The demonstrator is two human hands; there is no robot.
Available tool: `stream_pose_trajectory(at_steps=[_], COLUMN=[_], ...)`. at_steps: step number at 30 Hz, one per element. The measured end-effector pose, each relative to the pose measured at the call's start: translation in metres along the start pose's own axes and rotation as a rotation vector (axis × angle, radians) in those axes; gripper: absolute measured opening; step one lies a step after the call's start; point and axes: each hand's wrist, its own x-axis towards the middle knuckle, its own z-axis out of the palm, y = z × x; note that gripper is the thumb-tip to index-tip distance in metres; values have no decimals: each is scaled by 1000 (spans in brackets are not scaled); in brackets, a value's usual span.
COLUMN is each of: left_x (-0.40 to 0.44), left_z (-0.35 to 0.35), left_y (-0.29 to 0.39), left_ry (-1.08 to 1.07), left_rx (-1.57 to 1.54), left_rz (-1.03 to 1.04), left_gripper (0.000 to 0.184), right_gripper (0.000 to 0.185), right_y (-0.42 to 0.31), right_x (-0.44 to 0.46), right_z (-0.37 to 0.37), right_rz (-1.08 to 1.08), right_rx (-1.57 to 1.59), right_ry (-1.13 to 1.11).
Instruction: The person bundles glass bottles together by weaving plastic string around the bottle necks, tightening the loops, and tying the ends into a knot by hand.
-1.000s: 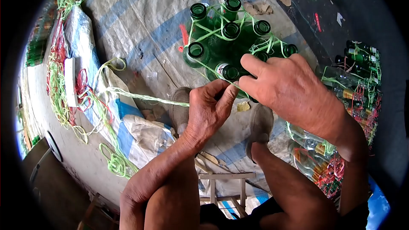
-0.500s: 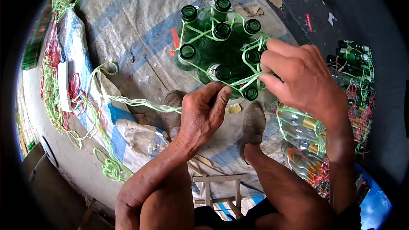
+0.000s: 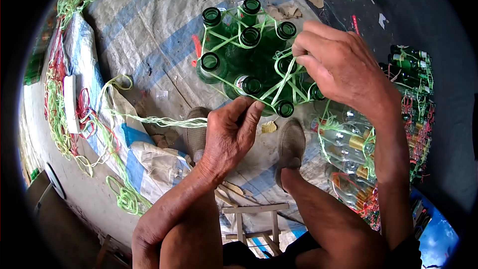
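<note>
Several green glass bottles (image 3: 264,52) stand upright in a cluster in front of me, light green twine (image 3: 213,77) wound round and between their necks. At the near side of the cluster, my left hand (image 3: 230,132) pinches the twine between thumb and index finger, close to the nearest bottle neck (image 3: 284,109). A loose bundle of twine strands (image 3: 159,119) trails leftward from it. My right hand (image 3: 343,67) is over the right side of the cluster, fingers closed on twine by a bottle neck; its fingertips partly cover the strand.
Under the bottles lies a blue-and-white striped tarp (image 3: 164,50). Red and green twine hanks (image 3: 62,104) lie at the left. Clear bottles (image 3: 348,142) tied with twine lie at the right, with green bottles (image 3: 411,65) beyond. A small wooden stool (image 3: 255,209) is near my legs.
My right hand has moved up and away from the near bottles, uncovering a bottle neck at the right. My left hand keeps its pinch. The whole view has shifted slightly.
</note>
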Motion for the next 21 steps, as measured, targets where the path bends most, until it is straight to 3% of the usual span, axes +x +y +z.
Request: stream_pose_trajectory(at_steps=[13, 16, 21], left_x=[-1, -3, -4], left_z=[3, 1, -6], left_y=[-8, -8, -3], left_ry=[22, 23, 14], left_rx=[0, -38, -70], left_rz=[9, 2, 4], left_gripper=[23, 21, 18], right_gripper=[5, 12, 8], right_y=[4, 9, 5], right_x=[23, 26, 27], right_z=[19, 23, 14], right_rz=[-33, -52, 20], right_rx=[-138, -109, -74], right_ry=[30, 39, -32])
